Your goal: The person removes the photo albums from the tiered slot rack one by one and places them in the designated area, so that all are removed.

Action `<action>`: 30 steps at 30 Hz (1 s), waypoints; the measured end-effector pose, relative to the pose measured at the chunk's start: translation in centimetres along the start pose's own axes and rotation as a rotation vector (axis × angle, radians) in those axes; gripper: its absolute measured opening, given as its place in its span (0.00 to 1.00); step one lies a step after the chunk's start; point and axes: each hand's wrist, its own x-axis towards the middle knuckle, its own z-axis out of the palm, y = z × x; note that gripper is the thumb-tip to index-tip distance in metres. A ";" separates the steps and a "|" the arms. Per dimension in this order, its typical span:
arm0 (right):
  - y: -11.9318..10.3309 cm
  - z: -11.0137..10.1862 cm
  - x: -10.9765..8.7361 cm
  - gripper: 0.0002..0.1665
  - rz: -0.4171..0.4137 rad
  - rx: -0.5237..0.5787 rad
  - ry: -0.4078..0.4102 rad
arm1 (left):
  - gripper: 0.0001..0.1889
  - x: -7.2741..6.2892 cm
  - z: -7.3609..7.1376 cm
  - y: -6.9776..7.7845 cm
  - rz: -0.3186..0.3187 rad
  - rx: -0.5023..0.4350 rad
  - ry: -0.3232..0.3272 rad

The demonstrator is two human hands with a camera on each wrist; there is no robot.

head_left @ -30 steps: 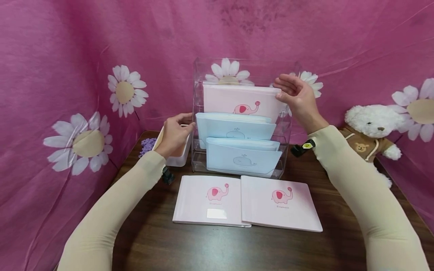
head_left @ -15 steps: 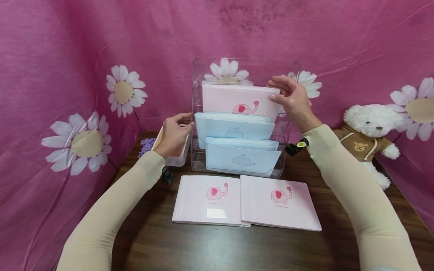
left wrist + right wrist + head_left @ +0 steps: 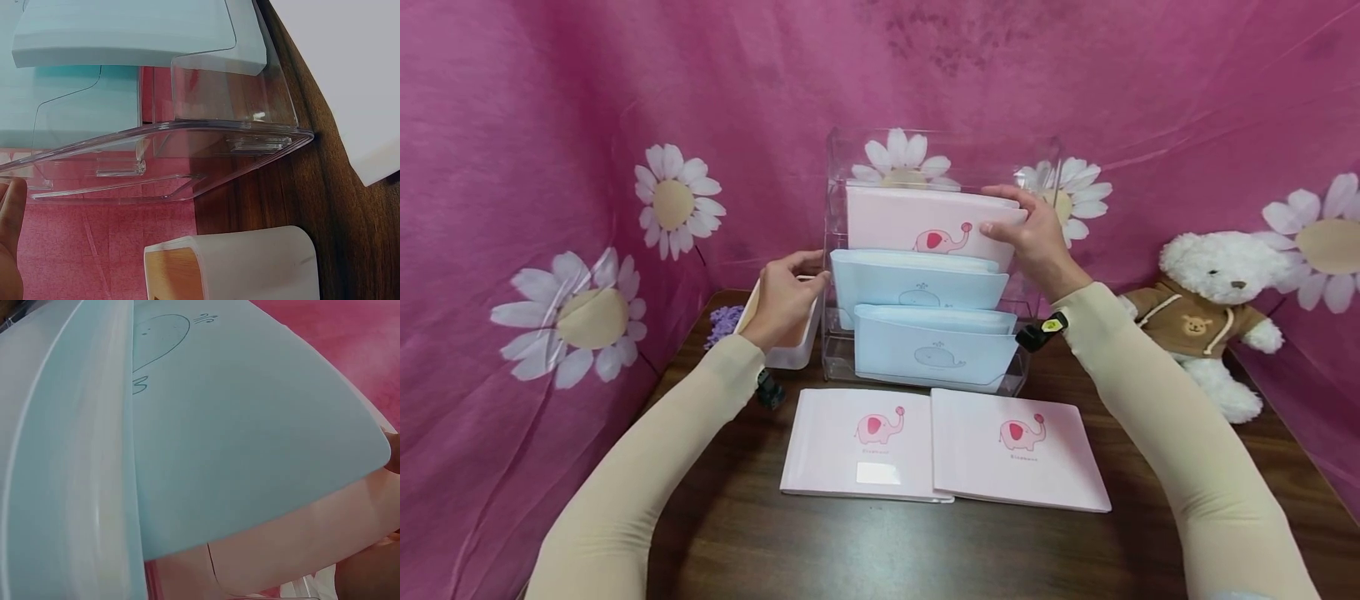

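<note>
A clear acrylic tiered rack point(image 3: 1030, 367) stands on the table. In its back tier is a pink folder with an elephant drawing point(image 3: 895, 218), and blue folders with whale drawings stand in the middle tier point(image 3: 880, 279) and the front tier point(image 3: 887, 354). My right hand point(image 3: 1033, 242) pinches the pink folder's upper right corner, thumb in front and fingers behind. At the rack's left side, my left hand point(image 3: 786, 296) holds the edge of the side wall; only part of its fingers point(image 3: 11, 215) shows in the left wrist view. A blue folder point(image 3: 250, 437) fills much of the right wrist view.
Two pink elephant folders, left point(image 3: 827, 442) and right point(image 3: 977, 475), lie flat before the rack. A white bin point(image 3: 797, 357) and purple flowers point(image 3: 724, 323) are behind my left hand. A white teddy bear point(image 3: 1217, 267) sits at the right. Pink flowered cloth point(image 3: 760, 100) hangs behind.
My right hand has moved left and slightly down, its thumb now on the pink folder's front. That folder's right corner has shifted slightly right and down. My left hand has stayed in place.
</note>
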 end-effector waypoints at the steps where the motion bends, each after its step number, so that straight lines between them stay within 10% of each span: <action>1: 0.0 0.0 0.0 0.33 -0.005 0.010 -0.001 | 0.21 0.0 0.0 0.0 0.001 0.003 0.002; 11: 0.5 0.5 0.2 0.28 0.079 0.145 0.037 | 0.21 0.0 0.0 0.1 0.003 0.015 0.005; 30: -0.1 1.0 0.2 0.30 0.218 0.072 0.206 | 0.22 -0.1 0.1 -0.2 -0.004 0.016 -0.004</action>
